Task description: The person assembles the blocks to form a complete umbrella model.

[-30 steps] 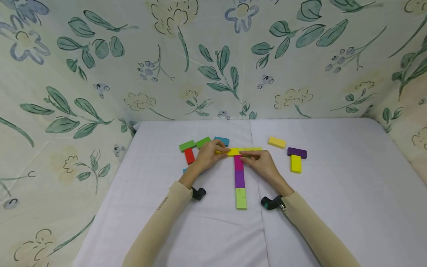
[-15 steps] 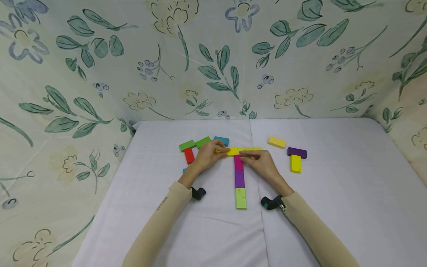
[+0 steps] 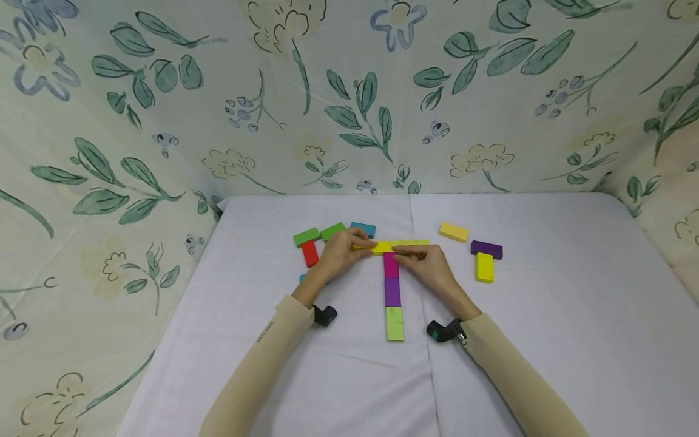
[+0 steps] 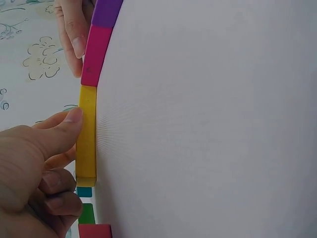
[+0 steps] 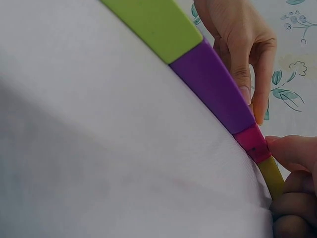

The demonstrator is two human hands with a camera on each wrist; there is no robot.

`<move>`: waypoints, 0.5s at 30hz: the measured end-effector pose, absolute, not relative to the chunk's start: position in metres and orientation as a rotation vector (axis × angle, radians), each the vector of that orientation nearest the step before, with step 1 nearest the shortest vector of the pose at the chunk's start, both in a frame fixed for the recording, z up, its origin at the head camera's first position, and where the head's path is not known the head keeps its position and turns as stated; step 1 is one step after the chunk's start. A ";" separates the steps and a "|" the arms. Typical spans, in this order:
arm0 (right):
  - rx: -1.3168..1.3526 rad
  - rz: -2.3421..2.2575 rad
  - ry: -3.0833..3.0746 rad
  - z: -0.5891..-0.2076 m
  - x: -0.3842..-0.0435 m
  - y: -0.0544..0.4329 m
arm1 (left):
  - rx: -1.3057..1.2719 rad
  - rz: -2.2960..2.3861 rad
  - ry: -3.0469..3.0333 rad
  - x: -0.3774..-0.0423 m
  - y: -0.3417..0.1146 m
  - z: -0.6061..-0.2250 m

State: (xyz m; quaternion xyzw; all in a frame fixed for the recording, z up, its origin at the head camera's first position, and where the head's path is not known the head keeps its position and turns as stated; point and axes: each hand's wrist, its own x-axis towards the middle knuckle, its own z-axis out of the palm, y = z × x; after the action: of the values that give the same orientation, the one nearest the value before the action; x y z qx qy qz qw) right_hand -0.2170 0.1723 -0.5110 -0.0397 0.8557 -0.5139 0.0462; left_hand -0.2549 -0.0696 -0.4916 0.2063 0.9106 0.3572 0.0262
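Flat wooden blocks form a T on the white cloth. My left hand (image 3: 344, 252) pinches the left yellow block (image 3: 381, 247) of the crossbar, its thumb on the near side in the left wrist view. Opposite it, my right hand (image 3: 428, 267) pinches the right, paler yellow block (image 3: 417, 243) near its inner end, thumb beside the magenta block (image 3: 391, 266). Below run a purple block (image 3: 392, 292) and a lime green block (image 3: 395, 324), end to end as the stem. My left fingers hide the outer end of the left yellow block.
Left of the T lie two green blocks (image 3: 307, 237), a red block (image 3: 309, 254) and a blue block (image 3: 363, 229); another blue one is partly behind the left wrist. On the right are a light yellow block (image 3: 454, 232), a dark purple block (image 3: 486, 249) and a yellow block (image 3: 484, 267).
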 end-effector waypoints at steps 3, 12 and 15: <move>-0.119 -1.574 2.610 -0.512 -0.217 0.172 | 0.625 1.108 2.808 -0.255 -0.070 -0.492; -0.130 -1.580 2.613 -0.512 -0.217 0.172 | 0.626 1.091 2.811 -0.255 -0.070 -0.492; -0.138 -1.579 2.616 -0.512 -0.217 0.172 | 0.625 1.088 2.810 -0.255 -0.070 -0.492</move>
State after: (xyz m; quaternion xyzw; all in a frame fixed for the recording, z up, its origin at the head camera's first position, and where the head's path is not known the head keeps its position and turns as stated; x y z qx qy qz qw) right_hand -0.2171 0.1724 -0.5115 -0.0452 0.8546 -0.5156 0.0413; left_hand -0.2553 -0.0696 -0.4921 0.2030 0.9127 0.3533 0.0319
